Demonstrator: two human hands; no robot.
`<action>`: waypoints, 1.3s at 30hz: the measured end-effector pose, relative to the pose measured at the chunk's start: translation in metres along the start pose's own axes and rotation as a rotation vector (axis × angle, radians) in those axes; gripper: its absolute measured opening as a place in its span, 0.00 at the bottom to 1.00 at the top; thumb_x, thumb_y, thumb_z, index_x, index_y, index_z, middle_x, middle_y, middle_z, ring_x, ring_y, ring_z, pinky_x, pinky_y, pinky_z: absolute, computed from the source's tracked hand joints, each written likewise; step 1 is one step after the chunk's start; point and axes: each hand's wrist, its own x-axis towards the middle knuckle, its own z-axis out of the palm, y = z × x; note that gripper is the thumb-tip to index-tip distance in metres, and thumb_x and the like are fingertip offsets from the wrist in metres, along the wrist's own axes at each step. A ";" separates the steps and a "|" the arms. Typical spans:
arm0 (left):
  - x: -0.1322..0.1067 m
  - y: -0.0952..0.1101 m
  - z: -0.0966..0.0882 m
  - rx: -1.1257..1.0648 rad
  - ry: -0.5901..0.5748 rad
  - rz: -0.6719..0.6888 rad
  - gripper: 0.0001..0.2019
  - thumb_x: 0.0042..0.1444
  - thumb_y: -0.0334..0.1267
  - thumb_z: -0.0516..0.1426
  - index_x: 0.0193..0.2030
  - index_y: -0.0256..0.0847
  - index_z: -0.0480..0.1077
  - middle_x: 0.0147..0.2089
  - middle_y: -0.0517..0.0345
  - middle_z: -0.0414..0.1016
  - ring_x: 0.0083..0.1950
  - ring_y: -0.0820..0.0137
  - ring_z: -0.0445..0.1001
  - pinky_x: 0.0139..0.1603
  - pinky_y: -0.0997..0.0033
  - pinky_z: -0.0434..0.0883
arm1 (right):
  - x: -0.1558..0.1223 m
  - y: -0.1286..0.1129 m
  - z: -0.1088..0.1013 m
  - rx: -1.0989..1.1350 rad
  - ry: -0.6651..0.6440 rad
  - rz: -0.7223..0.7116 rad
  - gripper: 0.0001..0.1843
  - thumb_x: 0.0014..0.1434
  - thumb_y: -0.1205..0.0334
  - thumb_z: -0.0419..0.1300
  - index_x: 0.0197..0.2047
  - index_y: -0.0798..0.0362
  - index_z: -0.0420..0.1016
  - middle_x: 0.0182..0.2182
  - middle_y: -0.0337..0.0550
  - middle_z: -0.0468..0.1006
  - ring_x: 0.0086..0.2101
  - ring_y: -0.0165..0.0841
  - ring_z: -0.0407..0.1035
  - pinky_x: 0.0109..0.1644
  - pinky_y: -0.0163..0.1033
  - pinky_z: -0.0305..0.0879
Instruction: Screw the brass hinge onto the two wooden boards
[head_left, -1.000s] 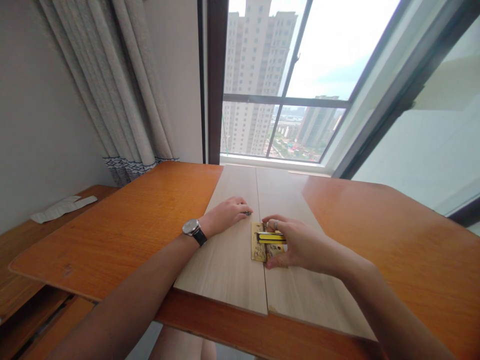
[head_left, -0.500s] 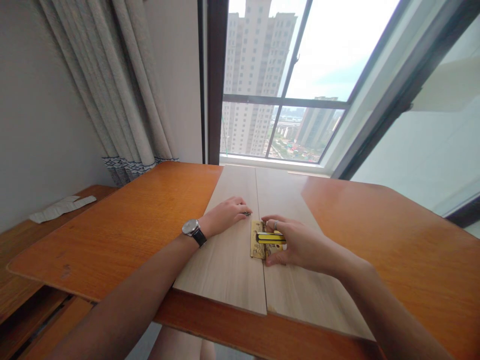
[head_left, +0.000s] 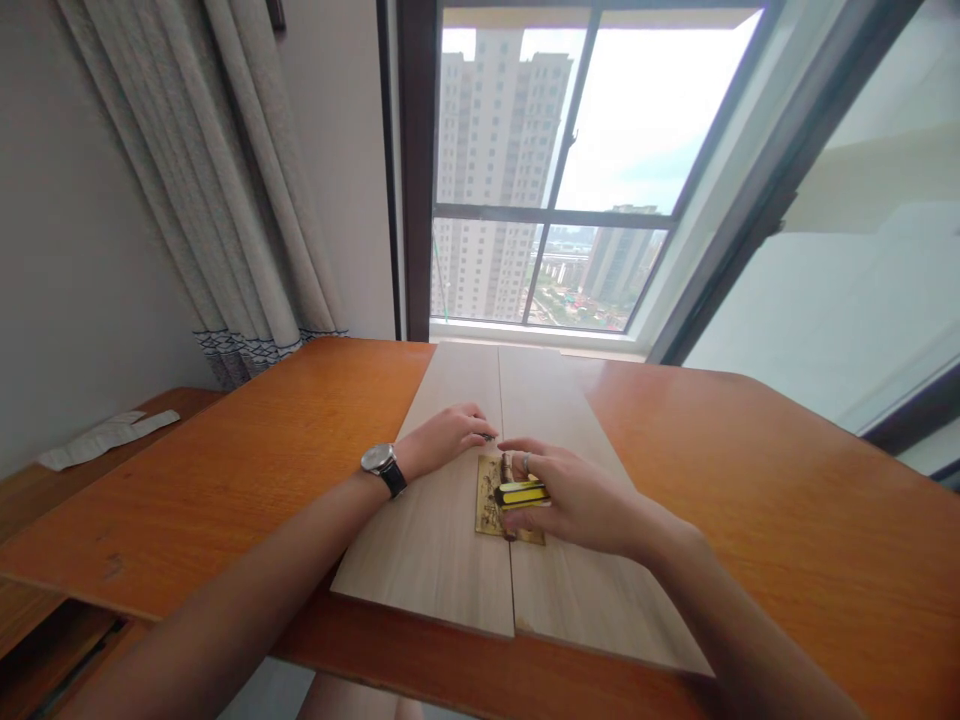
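Two pale wooden boards [head_left: 442, 540] lie side by side on the orange table [head_left: 247, 470]. A brass hinge [head_left: 491, 500] lies across their seam. My right hand [head_left: 570, 495] is closed round a yellow-and-black tool [head_left: 519, 493] and rests over the hinge's right leaf. My left hand [head_left: 446, 440], with a wristwatch [head_left: 382, 465] on the wrist, sits on the left board just beyond the hinge, its fingertips pinched on a small dark item I cannot make out.
A window [head_left: 555, 170] with a sill runs behind the table. Curtains [head_left: 217, 190] hang at the back left. A lower wooden surface at the left carries a white folded paper [head_left: 105, 437]. The table's near edge is close to my body.
The view has shifted slightly, so everything sits a little lower and further left. My right hand and the tool have edged over the hinge; my left hand keeps its place.
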 end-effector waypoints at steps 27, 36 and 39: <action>0.034 0.000 0.017 -0.027 0.008 0.059 0.11 0.65 0.33 0.60 0.52 0.41 0.80 0.46 0.53 0.77 0.48 0.68 0.76 0.55 0.70 0.72 | -0.070 0.138 -0.034 -0.281 0.243 0.882 0.15 0.61 0.53 0.63 0.41 0.56 0.83 0.39 0.56 0.86 0.42 0.47 0.80 0.38 0.40 0.66; 0.025 0.007 0.015 0.012 0.060 0.029 0.11 0.67 0.33 0.58 0.54 0.38 0.77 0.54 0.48 0.76 0.57 0.65 0.74 0.64 0.65 0.70 | -0.045 0.137 -0.019 -0.261 0.301 0.844 0.17 0.64 0.51 0.62 0.40 0.57 0.83 0.37 0.55 0.85 0.39 0.42 0.80 0.39 0.41 0.68; 0.017 0.006 0.009 0.025 0.102 0.000 0.13 0.67 0.34 0.59 0.56 0.40 0.76 0.57 0.48 0.75 0.60 0.64 0.72 0.66 0.62 0.68 | -0.046 0.138 -0.019 -0.277 0.289 0.851 0.17 0.66 0.50 0.61 0.41 0.56 0.80 0.37 0.47 0.83 0.38 0.36 0.77 0.44 0.43 0.72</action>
